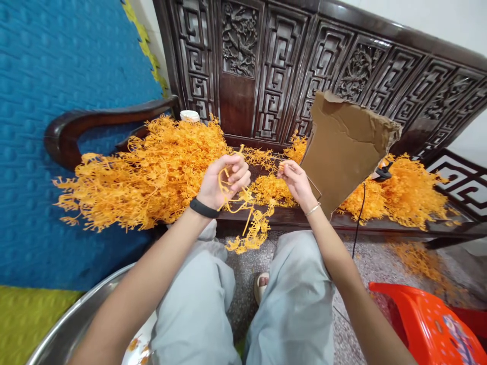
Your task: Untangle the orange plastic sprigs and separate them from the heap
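My left hand [227, 178], with a black band at the wrist, is closed around an orange plastic sprig [255, 228]. The sprig's thin stems loop below the fingers and its frilly end hangs over the gap between my knees. To its right, my right hand [296, 182] pinches a small orange piece [281, 167] between thumb and fingertips. A large heap of orange sprigs [163, 172] lies left of my left hand on the dark wooden bench. Smaller orange clumps [272, 190] lie on the seat between and behind my hands.
A brown cardboard sheet [346, 147] stands tilted behind my right hand. Beyond it are a black clip-like device [382, 173] with a cable and more orange sprigs [413, 192]. A red plastic stool [422, 314] is at lower right, a metal basin [95, 294] at lower left.
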A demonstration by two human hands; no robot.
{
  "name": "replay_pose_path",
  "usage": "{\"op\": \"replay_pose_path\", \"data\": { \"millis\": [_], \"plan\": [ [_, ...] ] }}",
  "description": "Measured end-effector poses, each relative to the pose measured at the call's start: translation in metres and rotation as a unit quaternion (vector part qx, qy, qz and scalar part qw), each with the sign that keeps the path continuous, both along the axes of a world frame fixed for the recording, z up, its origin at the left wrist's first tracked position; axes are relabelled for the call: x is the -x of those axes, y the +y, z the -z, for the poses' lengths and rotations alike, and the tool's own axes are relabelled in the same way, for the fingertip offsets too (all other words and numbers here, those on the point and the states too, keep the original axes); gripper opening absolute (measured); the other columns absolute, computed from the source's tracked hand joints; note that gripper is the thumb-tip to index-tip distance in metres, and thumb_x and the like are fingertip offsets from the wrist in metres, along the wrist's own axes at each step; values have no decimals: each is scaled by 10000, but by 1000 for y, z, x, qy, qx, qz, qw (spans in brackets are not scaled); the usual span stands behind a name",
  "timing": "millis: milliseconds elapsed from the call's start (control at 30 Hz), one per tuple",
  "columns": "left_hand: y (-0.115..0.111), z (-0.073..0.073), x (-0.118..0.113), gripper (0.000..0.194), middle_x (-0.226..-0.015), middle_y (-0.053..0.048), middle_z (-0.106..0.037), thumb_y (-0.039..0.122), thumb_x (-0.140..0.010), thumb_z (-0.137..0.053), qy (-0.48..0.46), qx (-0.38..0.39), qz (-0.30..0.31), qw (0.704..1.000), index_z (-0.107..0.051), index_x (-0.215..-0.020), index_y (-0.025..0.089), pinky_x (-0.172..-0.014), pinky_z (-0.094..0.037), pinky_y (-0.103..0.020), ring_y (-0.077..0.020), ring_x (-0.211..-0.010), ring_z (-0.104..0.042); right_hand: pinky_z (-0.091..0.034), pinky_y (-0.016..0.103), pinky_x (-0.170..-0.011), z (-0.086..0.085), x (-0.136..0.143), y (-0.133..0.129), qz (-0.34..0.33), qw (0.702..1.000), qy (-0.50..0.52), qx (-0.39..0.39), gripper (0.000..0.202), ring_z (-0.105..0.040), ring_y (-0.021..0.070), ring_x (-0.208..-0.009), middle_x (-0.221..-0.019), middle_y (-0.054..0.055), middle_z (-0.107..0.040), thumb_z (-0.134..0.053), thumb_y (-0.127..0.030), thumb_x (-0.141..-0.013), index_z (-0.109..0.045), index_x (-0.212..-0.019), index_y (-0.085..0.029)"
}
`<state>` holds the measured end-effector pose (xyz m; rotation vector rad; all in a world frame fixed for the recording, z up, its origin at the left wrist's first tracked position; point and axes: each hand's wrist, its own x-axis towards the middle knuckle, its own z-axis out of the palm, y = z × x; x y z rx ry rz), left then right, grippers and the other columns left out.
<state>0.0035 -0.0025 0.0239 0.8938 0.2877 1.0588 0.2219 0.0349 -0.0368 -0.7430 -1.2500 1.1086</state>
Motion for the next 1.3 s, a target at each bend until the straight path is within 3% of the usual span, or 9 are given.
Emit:
{"op": "replay_pose_path", "data": {
  "millis": [167,333,500,700,867,1033,1200,1300],
  "plan": [
    [5,12,-10,285,-420,42,-333,214,-811,-442,89,-18,43,995,-455,-534,149,-386,-289,-179,-52,-355,-384,-473,275,-629,41,-15,33,132,967,-200,86,282,-542,108,-591,-653,-43,-523,-665,-354,-666,-523,-854,-199],
    [4,15,-16,248,-444,47,-359,212,-785,-500,158,-47,34,986,-452,-550,147,-383,-263,-180,-40,-357,-369,-440,280,-660,67,-25,52,184,932,-301,88,195,-494,115,-606,-651,-29,-516,-683,-233,-611,-521,-702,-174],
    [3,14,-16,231,-447,50,-362,244,-772,-531,172,-65,37,982,-468,-573,147,-393,-267,-180,-42,-368,-382,-403,283,-738,72,-34,54,207,894,-394,51,69,-460,118,-650,-768,10,-537,-647,-175,-656,-625,-720,-162],
    [4,14,-16,230,-453,51,-369,245,-768,-540,174,-62,35,982,-463,-574,149,-392,-261,-183,-42,-366,-377,-410,242,-677,84,-35,60,201,860,-467,44,147,-482,116,-640,-700,-13,-530,-623,-155,-709,-609,-856,-147],
    [5,14,-14,226,-464,49,-375,244,-779,-531,172,-69,33,982,-464,-585,148,-396,-258,-182,-44,-373,-389,-410,252,-725,89,-31,67,187,826,-531,35,23,-504,127,-707,-762,28,-577,-599,-107,-727,-602,-733,-129],
    [5,14,-11,210,-472,48,-376,243,-777,-525,167,-69,23,983,-474,-598,146,-403,-259,-184,-42,-378,-379,-404,293,-837,94,-21,72,166,793,-585,39,128,-530,169,-883,-912,78,-605,-556,-132,-788,-667,-852,-126],
    [5,14,-4,227,-478,47,-363,263,-791,-518,186,-76,13,980,-472,-599,149,-415,-266,-185,-45,-389,-389,-390,330,-886,95,-11,72,144,766,-625,52,220,-520,216,-974,-988,99,-596,-639,-177,-747,-687,-959,-146],
    [5,14,-1,231,-480,47,-361,266,-788,-518,194,-74,-3,978,-465,-596,151,-417,-274,-184,-46,-391,-396,-385,342,-891,90,-8,70,145,758,-634,55,377,-515,223,-983,-1034,105,-586,-666,-173,-723,-628,-1097,-152]
  ]
}}
